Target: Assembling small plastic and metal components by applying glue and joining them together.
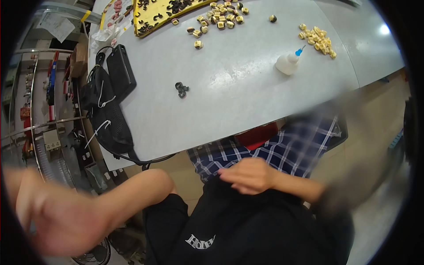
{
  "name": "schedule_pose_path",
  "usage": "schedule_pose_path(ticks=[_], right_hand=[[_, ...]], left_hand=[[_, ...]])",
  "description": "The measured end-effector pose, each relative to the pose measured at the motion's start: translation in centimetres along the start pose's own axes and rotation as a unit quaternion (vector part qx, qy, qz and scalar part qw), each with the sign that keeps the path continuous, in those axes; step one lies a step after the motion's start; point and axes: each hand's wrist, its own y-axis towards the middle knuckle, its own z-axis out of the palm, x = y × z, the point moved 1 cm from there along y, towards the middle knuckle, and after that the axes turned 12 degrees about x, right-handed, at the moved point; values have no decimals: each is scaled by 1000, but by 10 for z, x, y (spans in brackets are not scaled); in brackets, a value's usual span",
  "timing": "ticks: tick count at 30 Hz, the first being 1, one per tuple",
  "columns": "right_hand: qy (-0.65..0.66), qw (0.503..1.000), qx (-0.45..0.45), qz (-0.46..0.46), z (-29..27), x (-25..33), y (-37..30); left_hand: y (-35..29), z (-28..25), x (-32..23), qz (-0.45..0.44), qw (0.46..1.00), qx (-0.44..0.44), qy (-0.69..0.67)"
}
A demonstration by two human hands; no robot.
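Overhead, grey table (247,92) bears a glue bottle (288,62); right hand (249,176) loosely curled; left hand (66,221) blurred.

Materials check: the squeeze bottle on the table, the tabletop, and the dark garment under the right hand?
Squeeze bottle: looks like soft translucent white plastic with a blue nozzle tip; milky, matte body. Tabletop: smooth grey laminate or coated board, probably; a soft glare spot shows at its far right. Dark garment: black woven or knit fabric, matte, creased; the right hand rests on it.

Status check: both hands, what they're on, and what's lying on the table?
Left hand blurred, low beside the table, grip unclear. Right hand resting on black garment in lap, holding nothing visible. Grey tabletop: small black clips, white squeeze bottle with blue nozzle, untouched.
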Motion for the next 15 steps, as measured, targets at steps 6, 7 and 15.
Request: schedule_pose_path(ticks=[6, 7, 15], right_hand=[[-288, 862, -413, 51, -115, -21, -6], [-243, 842, -478, 58, -132, -21, 3], [-220, 889, -292, 274, -165, -36, 30]], left_hand=[[-18, -112, 84, -156, 874, 177, 425], [-28, -124, 90, -203, 869, 148, 427], [-69, -162, 94, -346, 846, 3, 406]])
